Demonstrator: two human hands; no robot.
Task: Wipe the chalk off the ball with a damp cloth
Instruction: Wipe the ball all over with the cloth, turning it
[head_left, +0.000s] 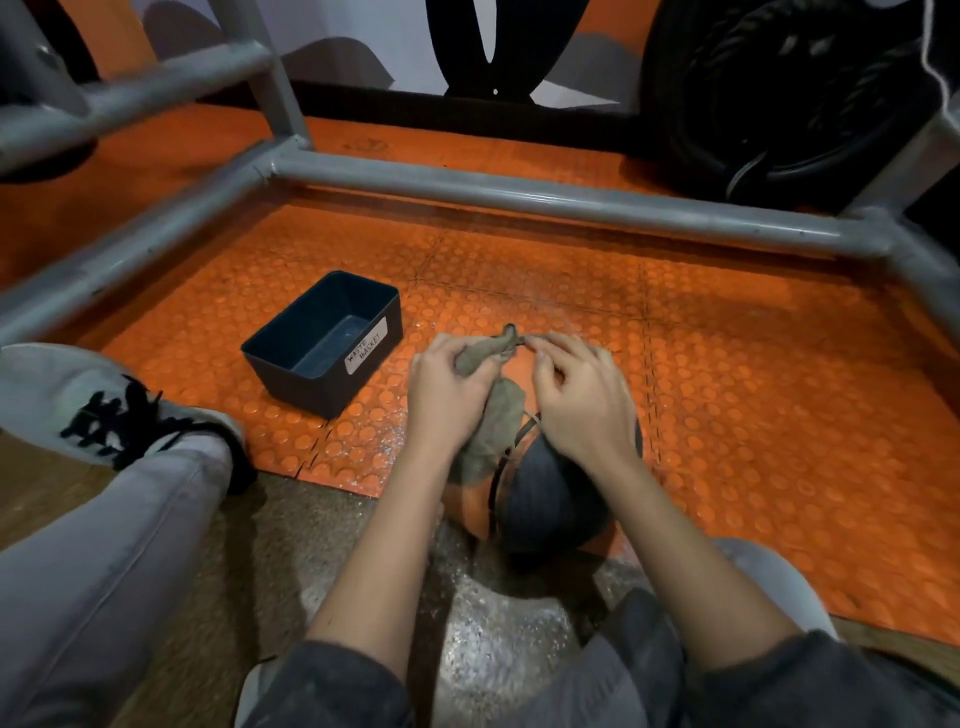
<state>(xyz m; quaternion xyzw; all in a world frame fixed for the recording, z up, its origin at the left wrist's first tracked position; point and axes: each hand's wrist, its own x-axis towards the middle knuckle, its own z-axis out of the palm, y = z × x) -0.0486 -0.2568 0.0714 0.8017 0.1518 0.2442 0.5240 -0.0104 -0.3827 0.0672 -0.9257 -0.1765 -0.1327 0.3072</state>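
Head view: left hand (447, 397) fingers clamped round the cloth (496, 415), right hand (582, 408) fingers pinching its far tip; ball (550, 501) sits on the floor (753, 426) right beneath both hands, cloth hanging onto it.

The cloth (496, 415) is a dull olive-grey. The ball (550, 499) has orange and dark grey panels split by thin black lines. The floor mat (753, 389) is bright orange, patterned all over with round studs. At ten o'clock from the ball, the bin (311, 384) is dark navy with a white label lettered in black. The tube frame (519, 195) at twelve o'clock is plain grey. At nine o'clock, the shoe (52, 384) is pale grey with black laces.
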